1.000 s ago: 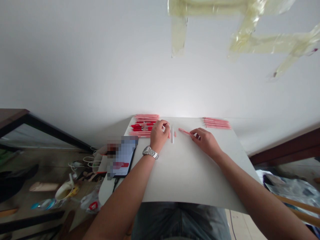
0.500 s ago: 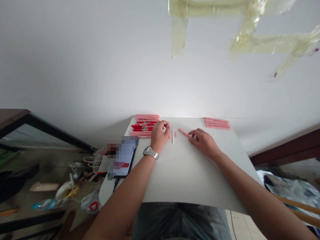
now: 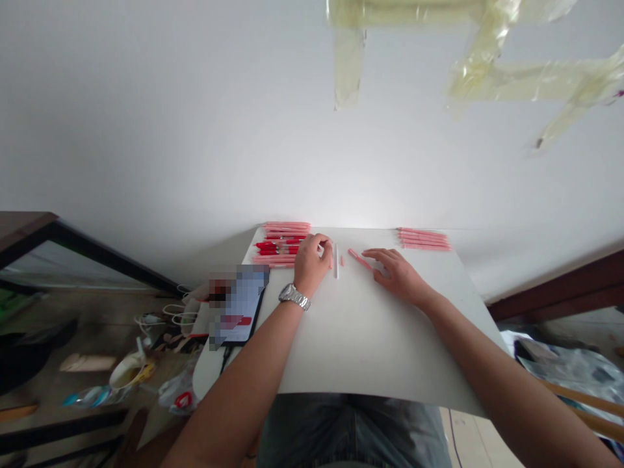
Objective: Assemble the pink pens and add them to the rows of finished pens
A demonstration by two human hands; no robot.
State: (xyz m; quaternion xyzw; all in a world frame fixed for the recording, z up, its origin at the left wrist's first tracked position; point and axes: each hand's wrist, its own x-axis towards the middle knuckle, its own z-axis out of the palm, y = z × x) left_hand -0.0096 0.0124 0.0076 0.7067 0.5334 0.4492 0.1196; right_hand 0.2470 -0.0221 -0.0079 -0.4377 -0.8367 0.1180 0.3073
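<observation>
My left hand (image 3: 311, 263), with a metal watch (image 3: 294, 296) on its wrist, rests at the table's back left. Its thumb and forefinger are curled together; whatever they hold is too small to make out. Right beside it lie a thin whitish rod (image 3: 336, 261) and a short pink piece (image 3: 342, 260). A pink pen barrel (image 3: 358, 257) lies slanted on the table. Touching or just over its near end, my right hand (image 3: 396, 273) has its fingers stretched and thumb apart. Left of my left hand are pink pens (image 3: 286, 227) and red pens (image 3: 273, 248), partly covered by the hand.
Several pink pens (image 3: 424, 238) lie in a row at the back right of the white table (image 3: 370, 344). A phone or tablet (image 3: 246, 312) with a cable sits on the left edge. Behind is a wall with yellowed tape (image 3: 348, 68). A cup (image 3: 127, 372) stands lower left.
My right hand's fingers have spread and come off the pink pen barrel, which stays on the table. My left hand has hardly moved.
</observation>
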